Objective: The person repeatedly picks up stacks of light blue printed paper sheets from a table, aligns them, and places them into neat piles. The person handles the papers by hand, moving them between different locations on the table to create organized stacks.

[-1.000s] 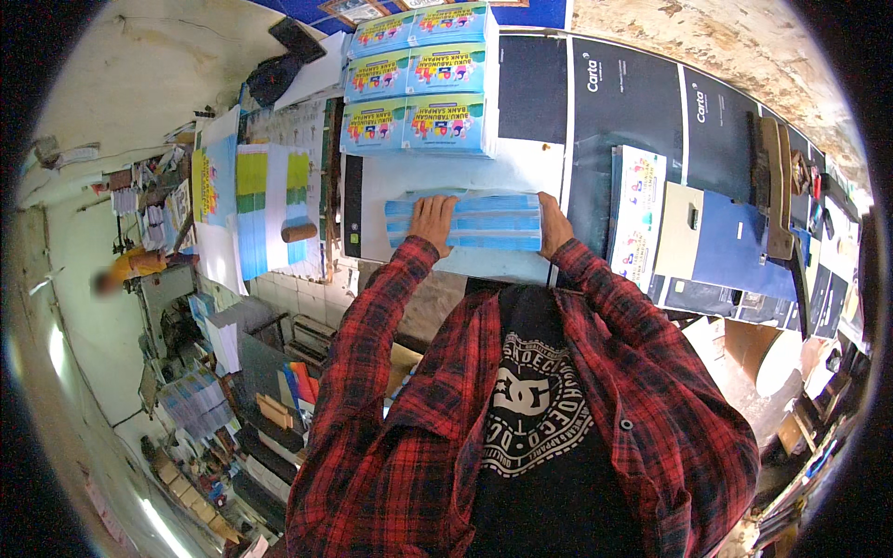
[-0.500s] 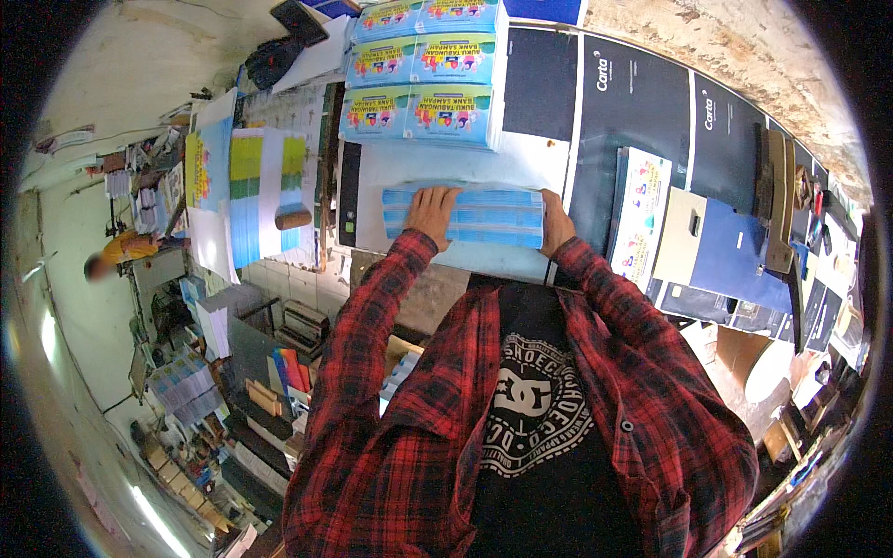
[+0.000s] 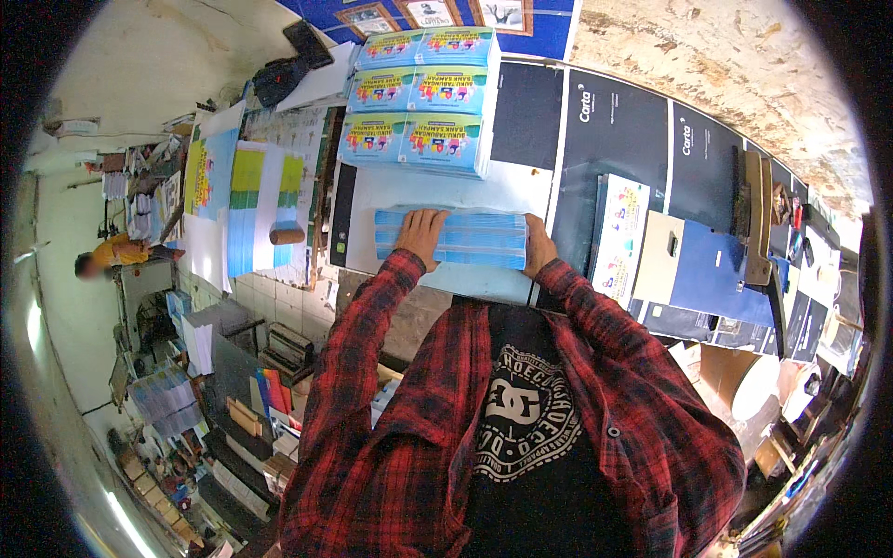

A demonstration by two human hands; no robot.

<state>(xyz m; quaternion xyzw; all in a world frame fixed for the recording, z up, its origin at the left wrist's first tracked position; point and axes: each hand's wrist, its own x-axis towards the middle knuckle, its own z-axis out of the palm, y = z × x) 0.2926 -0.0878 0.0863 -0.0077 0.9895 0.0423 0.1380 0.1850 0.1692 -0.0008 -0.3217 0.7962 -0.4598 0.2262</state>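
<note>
A row of blue booklets [image 3: 484,240], packed tightly with their edges facing up, lies on the pale sheet [image 3: 507,285] in front of me. My left hand [image 3: 422,238] is closed over the row left of its middle, fingers on the far side and thumb toward me. At the right end, my right hand [image 3: 539,246] presses against the booklets, with its fingertips at the far corner. Just beyond stands a tall stack of booklets [image 3: 419,139] with blue, yellow and green covers, set in two columns.
To the left, a side table bears green, white and blue paper stacks [image 3: 246,209] and a brown cylinder [image 3: 287,236]. Dark boards [image 3: 526,116] cover the worktop. On the right are a printed strip [image 3: 619,232], a navy board [image 3: 721,270] and a long bar [image 3: 758,214]. Another person [image 3: 130,251] is far left.
The view has tilted, so the worktop sits lower and a blue board with framed pictures shows at the top. Both hands keep their places on the booklets.
</note>
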